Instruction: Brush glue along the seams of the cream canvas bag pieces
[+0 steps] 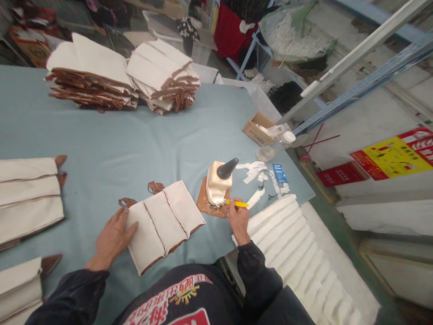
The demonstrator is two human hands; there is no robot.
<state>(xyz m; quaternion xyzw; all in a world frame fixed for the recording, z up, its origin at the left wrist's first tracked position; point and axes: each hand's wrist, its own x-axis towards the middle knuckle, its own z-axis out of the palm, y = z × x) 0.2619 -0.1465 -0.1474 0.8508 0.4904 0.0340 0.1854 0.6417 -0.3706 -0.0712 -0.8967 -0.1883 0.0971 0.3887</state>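
Observation:
A cream fabric piece [164,223] with brown seams, brown edging and brown ties lies flat on the blue-green table cover [111,135]. My left hand [114,232] rests on its left edge, fingers spread. Right of the fabric, a cream plastic bottle [216,180] with a black cone-shaped top stands on a brown board [204,198]. My right hand [238,219] grips a yellow-handled tool [239,204], its tip touching white matter at the bottle's lower edge.
Stacks of cream fabric [91,67] lie at the back left, more pieces [29,198] at the left. A small cardboard box [255,131], clear jar [274,148] and white scraps [253,171] sit right, beside folded white material [291,253].

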